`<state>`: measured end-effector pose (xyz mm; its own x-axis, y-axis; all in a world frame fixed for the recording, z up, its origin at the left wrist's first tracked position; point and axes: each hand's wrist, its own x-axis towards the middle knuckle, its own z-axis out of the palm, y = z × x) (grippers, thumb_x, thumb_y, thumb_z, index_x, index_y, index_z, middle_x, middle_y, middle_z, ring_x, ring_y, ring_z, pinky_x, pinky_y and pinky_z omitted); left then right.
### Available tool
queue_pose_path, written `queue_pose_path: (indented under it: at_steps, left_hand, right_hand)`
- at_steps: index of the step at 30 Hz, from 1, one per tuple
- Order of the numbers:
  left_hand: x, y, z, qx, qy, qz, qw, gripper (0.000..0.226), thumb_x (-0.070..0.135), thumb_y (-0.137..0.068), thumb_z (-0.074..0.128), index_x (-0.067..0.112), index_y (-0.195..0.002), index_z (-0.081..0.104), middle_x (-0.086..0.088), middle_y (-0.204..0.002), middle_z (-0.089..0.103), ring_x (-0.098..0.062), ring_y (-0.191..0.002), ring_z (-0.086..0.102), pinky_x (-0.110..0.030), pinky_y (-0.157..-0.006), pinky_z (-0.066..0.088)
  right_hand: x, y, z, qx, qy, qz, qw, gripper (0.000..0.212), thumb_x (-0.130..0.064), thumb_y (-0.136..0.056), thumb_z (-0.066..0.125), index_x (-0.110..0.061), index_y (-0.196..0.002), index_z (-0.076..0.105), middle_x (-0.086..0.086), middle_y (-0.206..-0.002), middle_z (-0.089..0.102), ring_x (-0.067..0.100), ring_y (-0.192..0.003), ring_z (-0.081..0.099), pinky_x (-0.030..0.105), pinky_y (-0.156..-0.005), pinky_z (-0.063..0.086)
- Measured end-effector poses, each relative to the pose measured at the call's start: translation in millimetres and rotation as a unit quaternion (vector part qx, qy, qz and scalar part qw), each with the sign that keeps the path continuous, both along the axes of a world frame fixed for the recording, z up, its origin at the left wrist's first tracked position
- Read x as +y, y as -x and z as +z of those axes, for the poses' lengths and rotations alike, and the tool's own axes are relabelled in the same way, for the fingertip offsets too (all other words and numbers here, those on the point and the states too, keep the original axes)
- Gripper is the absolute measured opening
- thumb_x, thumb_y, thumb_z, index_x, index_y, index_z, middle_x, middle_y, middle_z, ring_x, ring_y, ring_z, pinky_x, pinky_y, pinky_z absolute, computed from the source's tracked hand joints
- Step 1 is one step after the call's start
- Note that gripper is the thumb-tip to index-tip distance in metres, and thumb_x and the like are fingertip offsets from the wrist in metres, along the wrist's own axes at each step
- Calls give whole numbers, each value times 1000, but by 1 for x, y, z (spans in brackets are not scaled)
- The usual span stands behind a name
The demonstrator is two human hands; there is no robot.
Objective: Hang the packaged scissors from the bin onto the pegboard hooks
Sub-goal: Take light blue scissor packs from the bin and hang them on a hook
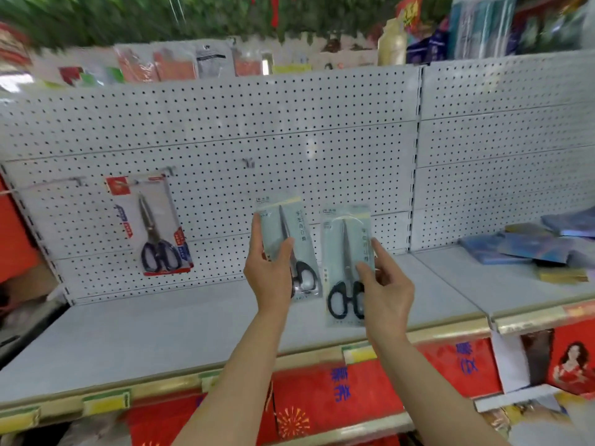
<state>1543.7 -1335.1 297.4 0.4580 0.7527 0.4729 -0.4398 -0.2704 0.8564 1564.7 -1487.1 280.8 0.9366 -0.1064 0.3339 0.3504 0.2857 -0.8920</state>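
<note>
My left hand [269, 272] grips a pale green pack of black-handled scissors [289, 239], held upright in front of the white pegboard [289, 123]. Beside it, my right hand [384, 284] holds a second pack of the same scissors [346, 262], slightly lower. A bare hook [248, 162] juts from the board above the left pack. At the left, a red-and-white scissors pack [154, 226] hangs from a hook [170, 171], with another bare hook [79, 180] further left. No bin is in view.
A grey shelf [161, 333] runs below the pegboard, with a gold price rail along its front. Blue and gold packets [531, 246] lie on the shelf at the right. Red goods fill the shelf underneath, and packaged items stand above the board.
</note>
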Motion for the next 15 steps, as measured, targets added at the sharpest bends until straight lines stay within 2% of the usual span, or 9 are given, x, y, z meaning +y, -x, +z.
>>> queue_pose_path:
  at_steps: [3,5,8,11,13,15]
  left_hand:
    - [16,-5,24,-23,1,-4,1000,73,10,-85,74,44,-143,44,6,-140,58,-3,-111,66,-23,-92,55]
    - [27,-10,37,-30,-6,0,1000,74,11,-85,74,44,-144,43,6,-140,59,-1,-109,66,-25,-94,55]
    - [42,-20,52,-26,-11,4,1000,73,11,-85,74,41,-145,43,14,-127,65,11,-88,65,-16,-81,55]
    - [56,-31,60,-19,-15,11,1000,72,9,-86,73,36,-146,43,40,-98,61,16,-67,58,-7,-66,48]
    - [63,-37,63,-13,-19,9,1000,72,9,-86,73,36,-146,43,43,-90,61,17,-68,59,-7,-67,48]
    - [68,-41,62,-9,-23,11,1000,73,10,-86,73,39,-146,43,38,-98,62,16,-78,63,-11,-74,52]
  right_hand:
    - [19,-7,18,-18,-10,3,1000,46,-3,-85,66,-28,-124,64,-21,-69,51,-2,-63,41,16,-73,41]
    - [30,-11,28,-27,-16,4,999,45,-2,-86,66,-26,-124,63,-22,-59,48,0,-52,37,10,-64,38]
    - [43,-16,37,-30,-26,8,999,45,-2,-86,66,-27,-123,64,-21,-58,48,0,-52,37,8,-61,40]
    - [56,-20,41,-30,-33,14,999,45,-3,-86,65,-29,-123,65,-21,-54,46,6,-56,34,9,-57,41]
    - [62,-23,43,-34,-37,15,999,46,-2,-85,66,-29,-122,65,-21,-53,46,6,-56,34,9,-56,41]
    - [67,-26,45,-40,-38,16,998,46,-2,-85,66,-31,-122,65,-19,-57,46,6,-56,35,8,-57,42]
